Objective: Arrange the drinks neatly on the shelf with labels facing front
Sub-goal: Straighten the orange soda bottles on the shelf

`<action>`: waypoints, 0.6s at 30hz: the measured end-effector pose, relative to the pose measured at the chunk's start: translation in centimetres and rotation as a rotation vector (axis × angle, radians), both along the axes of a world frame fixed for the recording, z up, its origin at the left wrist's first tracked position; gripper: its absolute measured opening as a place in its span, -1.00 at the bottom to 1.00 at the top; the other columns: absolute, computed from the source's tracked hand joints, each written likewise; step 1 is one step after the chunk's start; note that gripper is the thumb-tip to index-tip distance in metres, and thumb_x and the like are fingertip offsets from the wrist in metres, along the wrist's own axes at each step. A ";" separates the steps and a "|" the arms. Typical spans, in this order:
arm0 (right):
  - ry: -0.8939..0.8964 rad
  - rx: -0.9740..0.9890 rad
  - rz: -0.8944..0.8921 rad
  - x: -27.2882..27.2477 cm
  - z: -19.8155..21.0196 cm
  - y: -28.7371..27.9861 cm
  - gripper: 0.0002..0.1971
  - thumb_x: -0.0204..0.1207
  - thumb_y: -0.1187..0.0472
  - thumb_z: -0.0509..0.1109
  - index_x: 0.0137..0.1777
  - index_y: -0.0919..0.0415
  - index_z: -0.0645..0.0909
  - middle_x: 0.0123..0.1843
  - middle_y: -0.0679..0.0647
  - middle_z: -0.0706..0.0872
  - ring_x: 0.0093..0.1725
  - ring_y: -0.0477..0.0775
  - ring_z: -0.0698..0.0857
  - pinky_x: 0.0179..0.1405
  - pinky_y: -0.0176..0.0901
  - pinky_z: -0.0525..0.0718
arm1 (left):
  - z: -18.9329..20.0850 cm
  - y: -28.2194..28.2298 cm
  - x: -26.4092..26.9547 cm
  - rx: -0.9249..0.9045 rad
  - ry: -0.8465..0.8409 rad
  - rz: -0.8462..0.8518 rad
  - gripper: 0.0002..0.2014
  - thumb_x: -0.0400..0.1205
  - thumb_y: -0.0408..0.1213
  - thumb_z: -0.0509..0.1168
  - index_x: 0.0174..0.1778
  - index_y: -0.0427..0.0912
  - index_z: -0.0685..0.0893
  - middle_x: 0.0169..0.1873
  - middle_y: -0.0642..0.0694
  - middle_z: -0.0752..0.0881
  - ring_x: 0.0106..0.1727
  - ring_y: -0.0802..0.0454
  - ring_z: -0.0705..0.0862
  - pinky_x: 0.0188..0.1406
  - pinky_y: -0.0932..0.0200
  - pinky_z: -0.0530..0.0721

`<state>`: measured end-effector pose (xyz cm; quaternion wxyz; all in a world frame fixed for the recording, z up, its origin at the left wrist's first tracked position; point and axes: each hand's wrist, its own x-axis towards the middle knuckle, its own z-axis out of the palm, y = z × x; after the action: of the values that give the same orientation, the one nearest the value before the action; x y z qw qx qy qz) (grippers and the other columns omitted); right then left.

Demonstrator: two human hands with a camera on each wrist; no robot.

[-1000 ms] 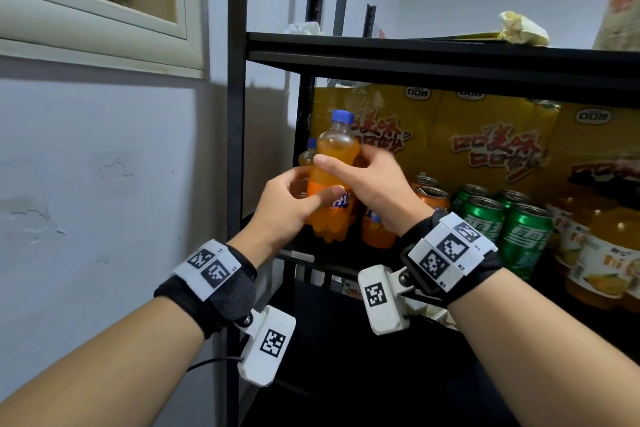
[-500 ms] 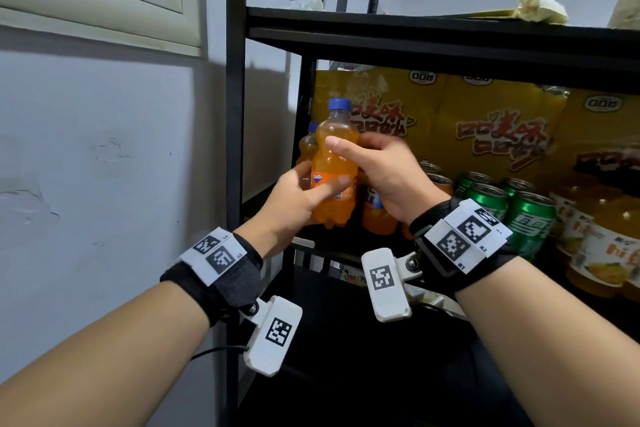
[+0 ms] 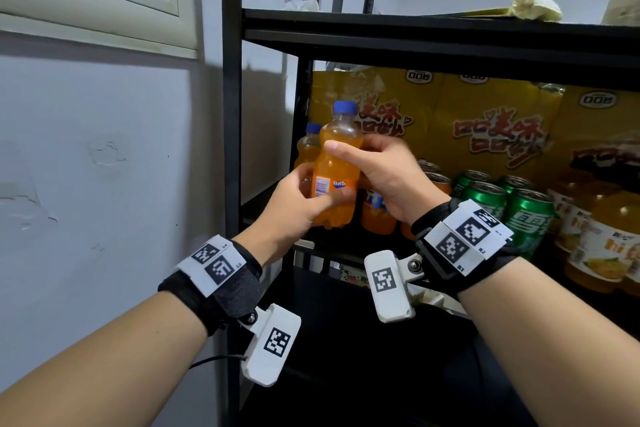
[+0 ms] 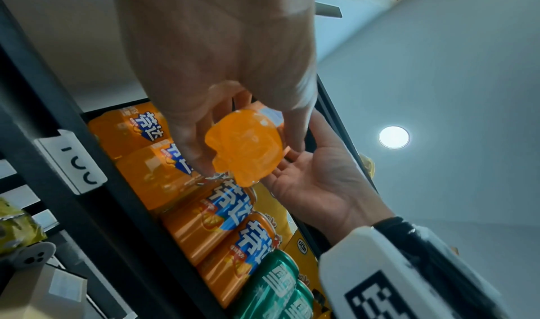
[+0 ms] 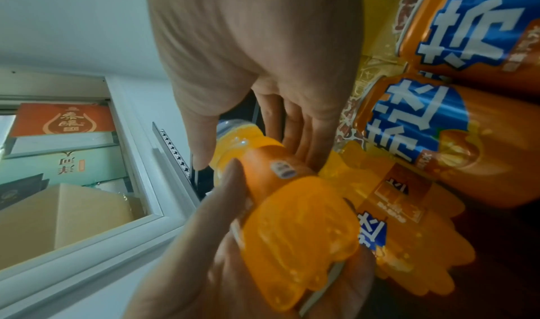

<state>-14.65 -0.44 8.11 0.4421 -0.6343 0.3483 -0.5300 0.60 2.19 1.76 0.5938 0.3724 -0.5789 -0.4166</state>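
Observation:
A small orange Fanta bottle (image 3: 335, 166) with a blue cap is held upright, just in front of the black shelf's (image 3: 433, 28) left end. My left hand (image 3: 304, 199) grips its lower half, thumb across the label. My right hand (image 3: 375, 172) grips its shoulder from the right. The left wrist view shows the bottle's base (image 4: 245, 147) between the left fingers. In the right wrist view the bottle (image 5: 292, 220) runs from the right fingers down into the left hand (image 5: 222, 243). Another Fanta bottle (image 3: 308, 149) stands behind it.
Orange cans (image 3: 438, 180), green cans (image 3: 491, 198) and juice bottles (image 3: 599, 239) stand in rows to the right on the same shelf. Yellow snack bags (image 3: 491, 121) line the back. A black upright post (image 3: 231, 114) and a grey wall (image 3: 104, 184) are at the left.
The label has turned: the white panel and the Fanta name now show toward me. Both hands keep their hold and the bottle has stayed at about the same place.

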 end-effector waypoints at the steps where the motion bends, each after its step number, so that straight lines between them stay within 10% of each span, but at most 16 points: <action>1: 0.020 -0.012 -0.013 0.0 0.0 0.1 -0.54 0.35 0.07 0.76 0.19 0.21 0.78 0.00 0.13 0.91 -0.08 0.09 0.91 -0.19 -0.08 0.86 | -0.1 -0.1 0.0 -0.018 -0.013 0.010 -0.31 0.35 0.00 0.65 0.38 0.02 0.58 0.18 -0.03 0.81 0.17 0.01 0.83 0.09 -0.04 0.85; 10: -0.001 -0.001 -0.050 -0.8 0.2 0.0 -0.40 0.35 0.09 0.75 0.37 0.14 0.64 0.15 0.13 0.85 0.09 0.15 0.88 0.04 0.07 0.87 | -0.2 -0.4 -0.1 0.103 0.027 -0.168 -0.46 0.49 -0.05 0.53 0.40 0.05 0.60 0.27 -0.06 0.78 0.24 -0.03 0.82 0.08 -0.03 0.84; 18: -0.002 -0.067 -0.090 -0.9 0.0 0.3 -0.50 0.29 0.12 0.80 0.21 0.06 0.72 0.00 -0.03 0.88 -0.07 -0.06 0.88 -0.21 -0.19 0.83 | 0.0 -0.7 -0.8 0.112 -0.034 -0.165 -0.27 0.50 -0.07 0.62 0.55 0.08 0.43 0.34 -0.06 0.75 0.32 -0.08 0.78 0.21 -0.13 0.81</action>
<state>-15.51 -0.11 8.14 0.3967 -0.6320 0.3578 -0.5614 -0.20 1.51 1.72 0.5257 0.3631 -0.5935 -0.4894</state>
